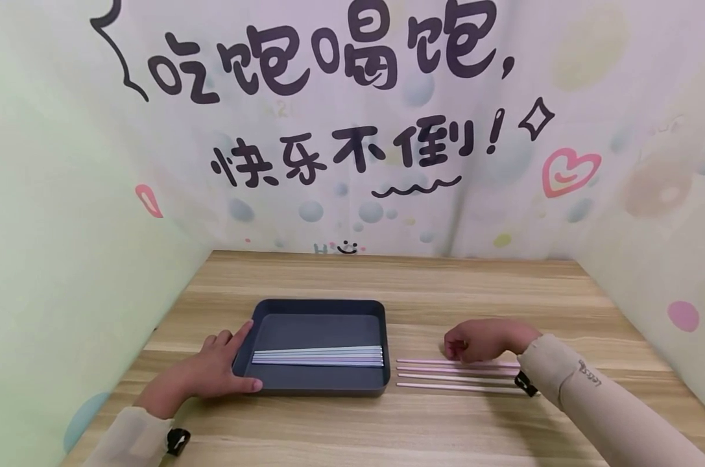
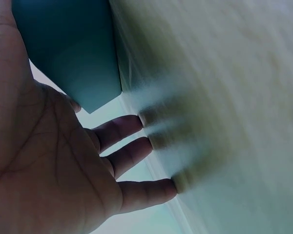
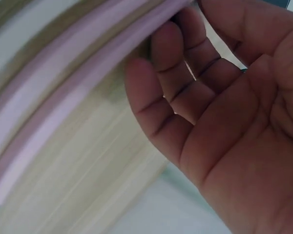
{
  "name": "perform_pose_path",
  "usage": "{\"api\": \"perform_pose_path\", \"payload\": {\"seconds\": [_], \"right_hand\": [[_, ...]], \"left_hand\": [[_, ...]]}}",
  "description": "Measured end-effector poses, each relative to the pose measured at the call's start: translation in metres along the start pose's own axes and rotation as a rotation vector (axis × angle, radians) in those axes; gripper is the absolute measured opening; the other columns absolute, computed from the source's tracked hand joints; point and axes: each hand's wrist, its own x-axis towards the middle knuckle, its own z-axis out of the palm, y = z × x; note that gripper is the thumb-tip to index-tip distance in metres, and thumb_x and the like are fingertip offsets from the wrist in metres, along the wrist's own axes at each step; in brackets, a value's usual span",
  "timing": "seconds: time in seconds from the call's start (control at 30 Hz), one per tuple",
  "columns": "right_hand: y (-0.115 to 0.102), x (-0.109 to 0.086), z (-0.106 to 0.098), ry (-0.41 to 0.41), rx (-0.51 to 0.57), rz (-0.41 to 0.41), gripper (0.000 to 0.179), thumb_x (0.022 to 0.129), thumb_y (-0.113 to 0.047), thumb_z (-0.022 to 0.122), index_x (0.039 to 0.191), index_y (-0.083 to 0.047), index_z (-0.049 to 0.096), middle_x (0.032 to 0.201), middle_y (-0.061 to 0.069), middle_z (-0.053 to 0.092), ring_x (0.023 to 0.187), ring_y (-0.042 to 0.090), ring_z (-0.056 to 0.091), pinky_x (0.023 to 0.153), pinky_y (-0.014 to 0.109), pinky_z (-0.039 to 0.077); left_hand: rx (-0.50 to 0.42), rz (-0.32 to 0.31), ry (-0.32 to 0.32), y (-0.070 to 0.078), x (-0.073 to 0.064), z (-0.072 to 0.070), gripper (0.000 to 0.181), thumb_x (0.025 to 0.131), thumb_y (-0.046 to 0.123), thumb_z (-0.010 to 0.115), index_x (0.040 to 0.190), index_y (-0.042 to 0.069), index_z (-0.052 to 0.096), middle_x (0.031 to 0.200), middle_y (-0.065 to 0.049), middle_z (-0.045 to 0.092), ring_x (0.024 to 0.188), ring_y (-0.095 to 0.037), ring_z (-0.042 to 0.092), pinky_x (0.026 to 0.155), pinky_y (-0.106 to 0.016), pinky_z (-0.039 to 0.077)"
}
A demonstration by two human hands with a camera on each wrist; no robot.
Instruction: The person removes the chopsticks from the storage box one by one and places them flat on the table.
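A dark blue-grey tray lies on the table, with several pale bluish-lilac chopsticks side by side in it. My left hand rests against the tray's left side, thumb at the front corner and index finger along the edge. Its other fingers touch the table beside the tray wall. To the right of the tray lie several more chopsticks, pink and whitish, spaced apart. Over the farthest of these, a pink chopstick, my right hand curls its fingers and pinches it; the thumb tip is hidden.
The wood-grain table is bounded at the back by a printed wall sheet with black lettering. Pale side panels stand at left and right. Dark wrist devices sit at both cuffs.
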Motion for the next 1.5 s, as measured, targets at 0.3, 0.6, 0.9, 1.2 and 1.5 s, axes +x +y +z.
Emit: {"api": "perform_pose_path", "payload": {"seconds": [0.3,0.6,0.9,1.2,1.5], "right_hand": [[-0.01,0.007,-0.015,-0.001,0.014,-0.005,0.019,0.084,0.005,0.059,0.093,-0.012,0.063,0.082,-0.005,0.056,0.072,0.009,0.049,0.066,0.028,0.042],[-0.031,0.019,-0.029,-0.075,0.127,0.037,0.01,0.094,-0.002,0.061,0.1,-0.009,0.063,0.086,-0.001,0.057,0.073,0.014,0.051,0.064,0.031,0.044],[-0.071,0.042,-0.029,-0.106,0.054,-0.122,0.016,0.094,-0.003,0.063,0.097,-0.019,0.064,0.085,-0.006,0.058,0.079,0.015,0.054,0.069,0.028,0.044],[-0.098,0.069,-0.041,-0.026,0.018,-0.212,0.012,0.096,-0.012,0.065,0.106,-0.019,0.066,0.092,-0.008,0.061,0.086,0.013,0.056,0.076,0.03,0.047],[-0.108,0.103,-0.039,0.073,0.101,-0.273,0.012,0.097,-0.013,0.064,0.107,-0.02,0.065,0.091,-0.005,0.061,0.084,0.012,0.055,0.076,0.03,0.046]], "left_hand": [[-0.013,-0.003,-0.012,0.002,0.0,0.0,0.12,0.074,0.068,0.075,0.156,0.001,0.019,0.126,-0.025,0.044,0.112,-0.041,0.04,0.088,-0.057,0.043],[-0.008,-0.008,-0.012,0.002,0.0,0.0,0.12,0.074,0.067,0.075,0.156,0.002,0.018,0.126,-0.025,0.043,0.113,-0.042,0.04,0.088,-0.058,0.043],[-0.009,-0.019,-0.019,0.001,0.001,0.0,0.119,0.074,0.065,0.076,0.156,0.001,0.018,0.126,-0.026,0.043,0.113,-0.043,0.04,0.088,-0.059,0.043],[-0.013,-0.006,-0.015,0.004,0.0,0.0,0.117,0.075,0.062,0.077,0.156,0.0,0.018,0.124,-0.027,0.043,0.111,-0.043,0.04,0.088,-0.059,0.043],[0.001,0.02,0.01,0.004,-0.001,-0.001,0.116,0.076,0.061,0.077,0.155,-0.001,0.019,0.122,-0.025,0.044,0.109,-0.042,0.041,0.086,-0.059,0.043]]}}
